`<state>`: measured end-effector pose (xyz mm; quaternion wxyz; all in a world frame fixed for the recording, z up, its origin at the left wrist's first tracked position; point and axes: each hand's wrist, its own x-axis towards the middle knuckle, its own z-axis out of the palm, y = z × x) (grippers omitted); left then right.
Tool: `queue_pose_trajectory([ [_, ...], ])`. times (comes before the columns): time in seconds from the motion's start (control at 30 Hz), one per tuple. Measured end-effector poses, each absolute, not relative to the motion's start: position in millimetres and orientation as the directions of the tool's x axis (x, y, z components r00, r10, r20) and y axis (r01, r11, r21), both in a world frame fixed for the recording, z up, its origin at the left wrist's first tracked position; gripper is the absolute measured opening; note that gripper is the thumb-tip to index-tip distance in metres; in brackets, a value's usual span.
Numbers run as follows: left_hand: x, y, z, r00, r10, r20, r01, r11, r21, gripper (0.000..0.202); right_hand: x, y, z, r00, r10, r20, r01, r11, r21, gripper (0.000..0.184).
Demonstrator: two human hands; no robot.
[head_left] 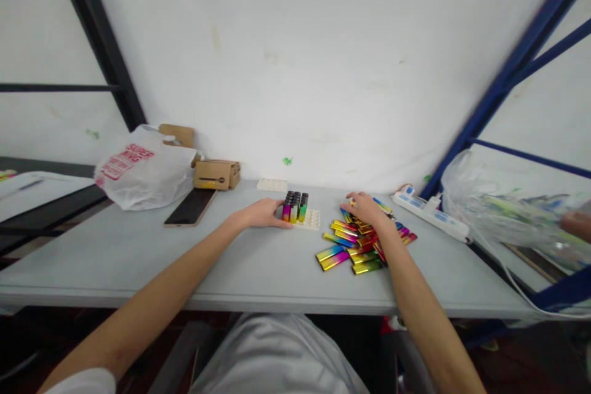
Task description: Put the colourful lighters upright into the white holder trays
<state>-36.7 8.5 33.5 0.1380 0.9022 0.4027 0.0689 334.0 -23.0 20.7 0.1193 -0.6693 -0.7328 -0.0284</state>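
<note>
Metallic casings [364,241] near power strip [431,215]

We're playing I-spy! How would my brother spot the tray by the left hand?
Find the grey table. Near its middle, beside the left hand, sits a pale tray. Unlike the other tray back by the wall, it holds upright, shiny, black-topped pieces.

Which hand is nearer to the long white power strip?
Right. The right hand is at the pile of shiny multicoloured oblong pieces, left of the strip; the left hand is farther left, beside upright black-topped pieces in a cream tray.
</note>
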Motion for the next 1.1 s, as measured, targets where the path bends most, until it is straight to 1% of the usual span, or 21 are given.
queue_pose_trajectory([
  [0.1, -37.7, 8.8, 32.7, 0.68, 0.733, 0.031, 0.683, -0.648, 0.338, 0.072, 322.4, -19.9, 15.3, -0.099, 0.983, 0.155, 0.987, 0.117, -0.111, 0.043],
  [0.27, -37.8, 8.5, 33.1, 0.677, 0.736, 0.025, 0.686, -0.643, 0.342, 0.075, 303.2, -17.6, 13.1, -0.171, 0.97, 0.174, 0.958, 0.205, -0.201, 0.035],
  [0.4, -37.4, 9.2, 32.2, 0.672, 0.741, 0.021, 0.694, -0.639, 0.332, 0.079, 295.8, -16.0, 9.1, -0.183, 0.969, 0.165, 0.954, 0.216, -0.209, 0.032],
  [0.5, -37.4, 9.8, 31.4, 0.673, 0.739, 0.022, 0.694, -0.642, 0.326, 0.08, 291.8, -14.1, 7.3, -0.2, 0.953, 0.23, 0.93, 0.258, -0.262, 0.033],
  [0.57, -37.3, 9.7, 31.5, 0.677, 0.736, 0.022, 0.692, -0.646, 0.321, 0.082, 288.3, -14.1, 8.1, -0.183, 0.932, 0.311, 0.892, 0.291, -0.346, 0.028],
  [0.63, -37.2, 9.3, 32.3, 0.677, 0.736, 0.023, 0.692, -0.647, 0.319, 0.081, 283.4, -16.3, 10.8, -0.137, 0.919, 0.37, 0.798, 0.323, -0.508, 0.024],
  [0.7, -37.1, 8.8, 33.0, 0.675, 0.738, 0.024, 0.693, -0.645, 0.323, 0.079, 276.8, -20.6, 14.8, -0.108, 0.92, 0.377, 0.624, 0.358, -0.694, 0.032],
  [0.73, -37.1, 8.8, 33.3, 0.675, 0.737, 0.024, 0.692, -0.644, 0.327, 0.078, 272.8, -23.3, 17.2, -0.106, 0.923, 0.369, 0.524, 0.367, -0.769, 0.038],
  [0.8, -37.2, 8.9, 33.3, 0.68, 0.733, 0.027, 0.687, -0.649, 0.329, 0.078, 264.1, -28.8, 22.2, -0.109, 0.935, 0.337, 0.345, 0.353, -0.87, 0.048],
  [0.87, -37.3, 9.1, 33.0, 0.681, 0.732, 0.03, 0.686, -0.652, 0.325, 0.078, 255.2, -33.6, 26.9, -0.091, 0.952, 0.292, 0.207, 0.305, -0.93, 0.052],
  [0.93, -37.4, 8.8, 32.9, 0.682, 0.731, 0.033, 0.683, -0.652, 0.329, 0.077, 247.5, -37.2, 30.5, -0.057, 0.969, 0.241, 0.106, 0.246, -0.963, 0.053],
  [1.0, -37.4, 7.9, 33.2, 0.683, 0.729, 0.037, 0.677, -0.652, 0.342, 0.074, 241.7, -39.6, 32.1, -0.012, 0.985, 0.169, 0.035, 0.17, -0.985, 0.055],
  [1.1, -37.2, 6.3, 34.2, 0.686, 0.726, 0.045, 0.67, -0.654, 0.351, 0.071, 235.1, -41.6, 30.0, 0.027, 0.998, 0.058, -0.039, 0.059, -0.998, 0.063],
])
